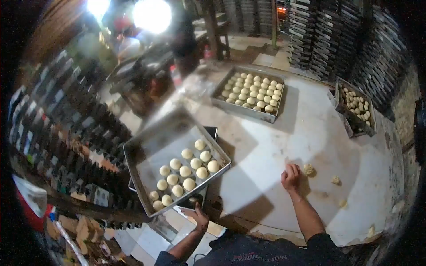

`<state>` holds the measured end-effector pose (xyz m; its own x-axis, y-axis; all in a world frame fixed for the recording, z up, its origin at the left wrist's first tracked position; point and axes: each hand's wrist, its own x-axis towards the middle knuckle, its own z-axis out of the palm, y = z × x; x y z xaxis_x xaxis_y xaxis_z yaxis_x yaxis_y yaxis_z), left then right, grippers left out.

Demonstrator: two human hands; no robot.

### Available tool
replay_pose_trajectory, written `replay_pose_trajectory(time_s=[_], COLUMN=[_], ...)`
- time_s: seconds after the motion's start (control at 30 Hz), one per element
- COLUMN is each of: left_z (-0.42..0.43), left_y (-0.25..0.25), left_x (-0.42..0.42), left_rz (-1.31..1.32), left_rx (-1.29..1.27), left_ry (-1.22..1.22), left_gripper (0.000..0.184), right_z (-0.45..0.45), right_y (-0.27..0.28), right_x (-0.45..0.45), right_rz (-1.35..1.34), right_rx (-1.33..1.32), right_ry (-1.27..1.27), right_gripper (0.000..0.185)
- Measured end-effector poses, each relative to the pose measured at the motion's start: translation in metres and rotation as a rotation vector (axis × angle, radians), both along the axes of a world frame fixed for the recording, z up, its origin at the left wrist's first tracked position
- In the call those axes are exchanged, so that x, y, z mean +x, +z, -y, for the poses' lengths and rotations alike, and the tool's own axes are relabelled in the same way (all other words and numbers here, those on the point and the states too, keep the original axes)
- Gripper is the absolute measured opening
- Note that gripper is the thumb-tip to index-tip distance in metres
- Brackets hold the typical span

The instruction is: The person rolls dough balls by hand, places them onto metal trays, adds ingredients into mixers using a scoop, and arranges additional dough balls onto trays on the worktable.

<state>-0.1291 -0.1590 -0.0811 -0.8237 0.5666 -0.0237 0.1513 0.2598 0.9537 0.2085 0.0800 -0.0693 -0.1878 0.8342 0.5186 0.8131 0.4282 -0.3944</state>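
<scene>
On the white table, my right hand [291, 177] rests with its fingers curled, just left of a crumbly dough lump [309, 170]; what it holds, if anything, is hidden. A smaller dough piece [336, 180] lies farther right. My left hand [198, 217] is at the near edge of a tilted metal tray [177, 116], its fingers partly hidden near a dark round object [195, 201]. Several round dough balls [187, 153] sit in rows in the right and near part of that tray.
A second tray [250, 116] full of dough balls stands at the table's back. A third tray [373, 116] with dough pieces is at the right edge. Stacked trays [301, 35] rise behind. A person [184, 40] stands at the far side, near a bottle [175, 75].
</scene>
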Motion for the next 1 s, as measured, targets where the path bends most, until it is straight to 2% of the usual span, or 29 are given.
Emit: replay_pose_trajectory(time_s=[0.03,0.07,0.1,0.13,0.17,0.2,0.27,0.3,0.33,0.4,0.47,0.5,0.53,0.6,0.67,0.73,0.8,0.83,0.87,0.9,0.93,0.97,1.0], left_z=[0.003,0.004,0.004,0.006,-0.005,-0.005,0.003,0.009,0.008,0.010,0.020,0.018,0.022,0.039,0.060,0.071,0.080,0.101,0.131,0.149,0.160,0.109,0.124], left_y=[0.000,-0.032,-0.085,-0.116,-0.073,-0.084,-0.102,-0.056,-0.060,-0.050,-0.033,-0.012,-0.003,0.003,-0.003,0.011,0.006,-0.027,-0.070,-0.098,-0.113,-0.005,-0.031], left_x=[-0.004,-0.012,-0.021,-0.021,-0.009,-0.011,-0.019,-0.011,-0.015,-0.023,-0.041,-0.043,-0.049,-0.077,-0.102,-0.138,-0.168,-0.201,-0.236,-0.267,-0.288,-0.257,-0.289], left_rz=[-0.039,-0.011,-0.120,-0.235,-0.121,-0.111,-0.161,-0.304,-0.218,-0.140,-0.158,-0.174,-0.185,-0.147,-0.268,-0.264,-0.141,0.037,0.213,0.153,0.103,0.225,0.123], left_rx=[-0.216,-0.213,-0.124,-0.035,0.079,0.082,0.099,-0.072,0.037,-0.066,-0.308,-0.141,-0.134,-0.215,-0.213,-0.075,-0.051,0.035,0.120,0.125,0.118,0.122,0.061], left_ry=[-0.001,0.011,0.073,0.135,0.166,0.180,0.072,0.045,0.032,0.089,0.011,0.013,0.010,0.056,0.169,-0.038,-0.065,-0.051,-0.039,-0.010,0.021,-0.074,-0.086], left_gripper=[0.088,0.088,0.088,0.088,0.088,0.088,0.089,0.092,0.095,0.097,0.094,0.084,0.068,0.069,0.066,0.060,0.055,0.054,0.054,0.056,0.059,0.061,0.057], right_z=[0.001,0.001,0.004,0.005,0.003,0.000,-0.008,-0.017,-0.024,-0.049,-0.074,-0.083,-0.085,-0.087,-0.096,-0.115,-0.146,-0.169,-0.182,-0.196,-0.221,-0.236,-0.253], right_y=[-0.001,0.005,0.010,0.015,0.020,0.024,0.025,0.020,0.015,0.014,0.015,0.016,0.016,0.010,0.006,0.026,0.050,0.059,0.081,0.107,0.106,0.112,0.119], right_x=[-0.001,-0.007,-0.010,-0.011,-0.015,-0.018,-0.025,-0.026,-0.026,-0.029,-0.029,-0.031,-0.035,-0.048,-0.066,-0.100,-0.148,-0.173,-0.202,-0.230,-0.255,-0.279,-0.306], right_rz=[0.023,0.065,0.106,0.128,0.147,0.164,0.210,0.230,0.253,0.272,0.048,0.049,-0.055,-0.241,-0.241,-0.199,-0.192,-0.181,-0.178,-0.189,-0.260,-0.240,-0.218], right_rx=[-0.002,0.019,0.031,0.029,-0.075,-0.179,-0.168,-0.188,-0.210,-0.318,-0.415,-0.426,-0.365,-0.316,-0.260,-0.249,-0.171,-0.056,-0.096,-0.082,-0.116,-0.086,-0.052], right_ry=[0.015,0.137,0.259,0.273,0.238,0.202,0.190,0.157,0.125,0.110,0.218,0.231,0.238,0.208,0.235,0.267,0.323,0.365,0.341,0.361,0.380,0.386,0.394], right_gripper=[0.024,0.017,0.011,0.011,0.009,0.008,0.009,0.010,0.010,0.009,0.006,0.006,0.005,0.005,0.005,0.005,0.004,0.005,0.004,0.004,0.006,0.007,0.008])
